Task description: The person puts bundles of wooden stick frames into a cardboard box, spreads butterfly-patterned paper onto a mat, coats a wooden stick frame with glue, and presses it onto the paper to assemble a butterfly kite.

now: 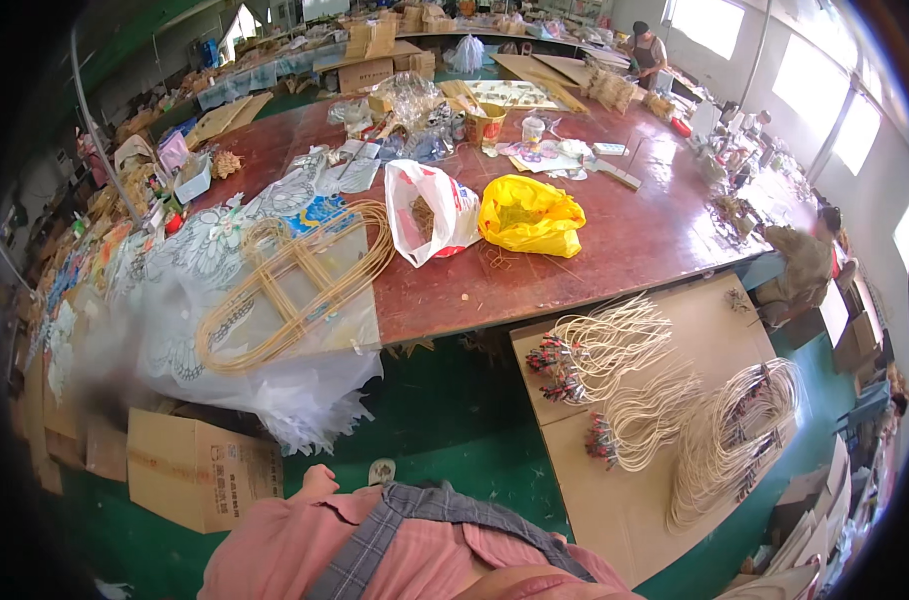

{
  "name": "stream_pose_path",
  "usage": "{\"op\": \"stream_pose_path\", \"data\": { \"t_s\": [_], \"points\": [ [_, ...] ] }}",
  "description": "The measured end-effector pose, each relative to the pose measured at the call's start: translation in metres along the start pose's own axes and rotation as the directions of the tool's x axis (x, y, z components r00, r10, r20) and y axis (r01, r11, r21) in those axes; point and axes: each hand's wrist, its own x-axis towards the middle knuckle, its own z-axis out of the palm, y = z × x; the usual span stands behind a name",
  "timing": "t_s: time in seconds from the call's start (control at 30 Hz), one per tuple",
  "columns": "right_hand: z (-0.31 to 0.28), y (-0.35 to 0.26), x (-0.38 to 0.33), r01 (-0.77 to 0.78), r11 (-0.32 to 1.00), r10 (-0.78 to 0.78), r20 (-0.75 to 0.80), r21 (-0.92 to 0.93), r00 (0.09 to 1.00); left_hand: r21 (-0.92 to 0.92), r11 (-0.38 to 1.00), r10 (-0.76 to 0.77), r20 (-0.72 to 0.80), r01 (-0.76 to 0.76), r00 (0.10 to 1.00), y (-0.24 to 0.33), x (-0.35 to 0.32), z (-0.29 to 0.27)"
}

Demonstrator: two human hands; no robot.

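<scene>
Held left hand low, could not tell finger spread | found carton near, leftward on floor | saw cane frames ahead on table, long axis slanting away rightward | showed no right hand

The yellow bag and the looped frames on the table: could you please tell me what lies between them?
The white bag stands between the yellow bag and the looped frames, in the head view.
</scene>
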Motion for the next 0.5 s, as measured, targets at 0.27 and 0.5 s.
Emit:
{"op": "stream_pose_path", "data": {
  "t_s": [0.27, 0.5],
  "points": [
    [0.061, 0.011, -0.017, -0.082, 0.994, 0.073, 0.115, 0.075, 0.991, 0.022, 0.991, 0.121, 0.295, -0.134, 0.948, 0.002, 0.09, 0.018],
    [0.091, -0.063, -0.05, 0.124, 0.988, -0.133, 0.1, 0.089, 0.986, -0.183, 0.969, 0.235, 0.488, -0.165, 0.84, 0.061, 0.123, 0.036]
  ]
}}
